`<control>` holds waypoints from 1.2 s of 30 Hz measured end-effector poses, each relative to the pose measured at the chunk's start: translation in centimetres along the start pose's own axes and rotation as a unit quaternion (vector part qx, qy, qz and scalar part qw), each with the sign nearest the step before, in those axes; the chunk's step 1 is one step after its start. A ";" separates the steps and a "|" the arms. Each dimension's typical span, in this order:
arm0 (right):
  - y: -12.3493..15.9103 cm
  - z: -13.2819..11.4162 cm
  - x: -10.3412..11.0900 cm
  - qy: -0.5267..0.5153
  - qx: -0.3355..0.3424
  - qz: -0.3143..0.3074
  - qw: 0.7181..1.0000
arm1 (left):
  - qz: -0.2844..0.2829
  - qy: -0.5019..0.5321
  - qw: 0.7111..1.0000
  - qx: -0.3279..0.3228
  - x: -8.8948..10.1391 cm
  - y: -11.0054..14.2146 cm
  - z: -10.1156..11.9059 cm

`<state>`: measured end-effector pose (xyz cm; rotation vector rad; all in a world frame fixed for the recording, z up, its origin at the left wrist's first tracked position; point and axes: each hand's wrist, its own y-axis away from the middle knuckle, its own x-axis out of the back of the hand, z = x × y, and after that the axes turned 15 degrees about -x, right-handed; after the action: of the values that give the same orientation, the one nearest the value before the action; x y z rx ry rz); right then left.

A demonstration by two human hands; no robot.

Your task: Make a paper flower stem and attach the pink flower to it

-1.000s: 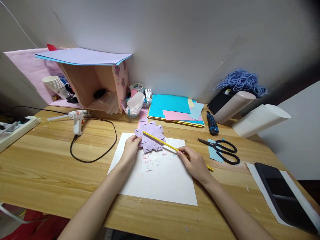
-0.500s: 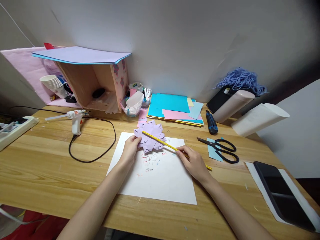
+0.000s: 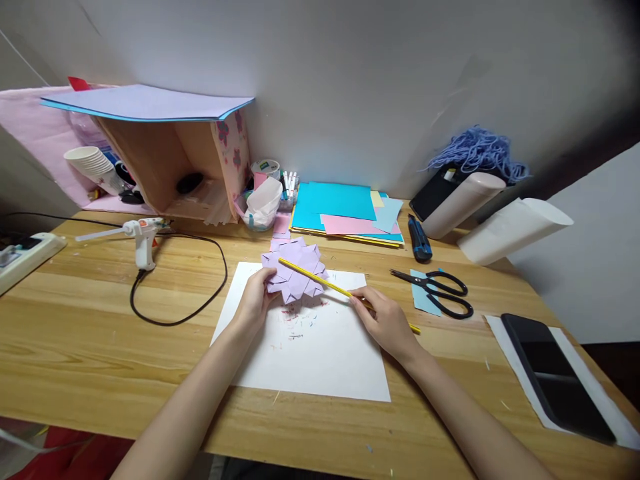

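Note:
A lilac folded-paper flower (image 3: 290, 281) with pointed edges is gripped at its left side by my left hand (image 3: 257, 293), thumb on top. My right hand (image 3: 383, 319) pinches a thin yellow stick (image 3: 313, 276) near its middle. The stick's far end lies across the face of the paper flower; whether it touches there I cannot tell. Its near end pokes out below my right hand. Under both hands lies a white sheet of paper (image 3: 320, 370) with coloured specks on it.
Black-handled scissors (image 3: 430, 287) lie on a light-blue paper piece to the right, near a blue utility knife (image 3: 419, 239) and a phone (image 3: 557, 377). At left stand a glue gun (image 3: 145, 243) with a looped cord and an open box (image 3: 165, 160). Coloured paper (image 3: 340, 200) is stacked behind.
The whole view has shifted slightly, so everything sits a little further left and up. Both hands keep their hold on the paper flower and the yellow stick.

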<state>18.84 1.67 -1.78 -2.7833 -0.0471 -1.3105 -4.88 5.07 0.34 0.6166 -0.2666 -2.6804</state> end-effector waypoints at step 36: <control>0.5 -0.4 -0.1 0.002 0.020 -0.017 1.000 | -0.048 -0.072 0.992 -0.089 0.1 0.4 -0.8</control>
<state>18.52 1.15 -1.60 -2.7579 -0.1190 -1.3074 -4.43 4.57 -0.27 0.3902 -0.0342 -2.8057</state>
